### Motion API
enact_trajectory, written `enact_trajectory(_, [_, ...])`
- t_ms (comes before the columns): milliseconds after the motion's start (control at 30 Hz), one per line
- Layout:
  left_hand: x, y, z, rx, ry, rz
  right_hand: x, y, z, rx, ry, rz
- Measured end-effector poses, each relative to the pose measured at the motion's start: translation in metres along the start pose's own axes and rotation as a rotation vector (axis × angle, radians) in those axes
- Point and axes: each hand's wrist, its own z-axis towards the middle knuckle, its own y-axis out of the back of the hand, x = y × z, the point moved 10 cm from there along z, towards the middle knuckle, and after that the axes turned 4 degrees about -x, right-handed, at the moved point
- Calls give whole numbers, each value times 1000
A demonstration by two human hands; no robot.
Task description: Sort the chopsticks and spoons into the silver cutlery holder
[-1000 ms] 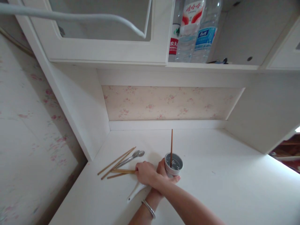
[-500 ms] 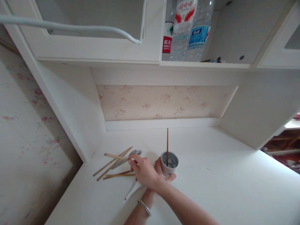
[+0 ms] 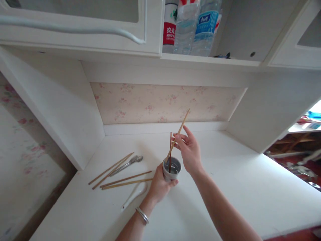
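My left hand is wrapped round a small white utensil cup with a perforated bottom. A dark brown chopstick stands upright in the cup. My right hand pinches a lighter wooden chopstick, tilted, its lower end at the cup's left rim. Left of the cup, several more chopsticks lie on the white counter. Among them are two metal spoons, side by side. A white ceramic spoon lies in front of them, beside my left wrist.
Overhead is a white cabinet with a long handle and an open shelf holding plastic bottles. White side panels flank the counter. Floral wallpaper covers the back.
My right hand has crossed from the chopsticks at left to above the cup, carrying one light chopstick, now turned steeply upward. My left hand still holds the cup. The view has shifted slightly.
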Motion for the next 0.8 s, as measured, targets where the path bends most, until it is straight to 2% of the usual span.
enact_trajectory(133, [-1,3,1,-31,-17,6,-36,34,13,-50,-90,-155])
enact_trajectory(233, [-1,2,1,-34,-14,5,-62,46,10,-20,-143,-230])
enact_trajectory(367, [1,2,1,-37,-7,20,-83,50,1,26,-143,-376])
enact_trajectory(500, [4,1,3,-27,9,8,-92,45,-5,93,-141,-499])
enact_trajectory(633, [4,1,3,-18,9,19,-97,42,-9,139,-165,-497])
enact_trajectory(800, [4,0,4,1,-10,47,-109,46,-13,121,-265,-392])
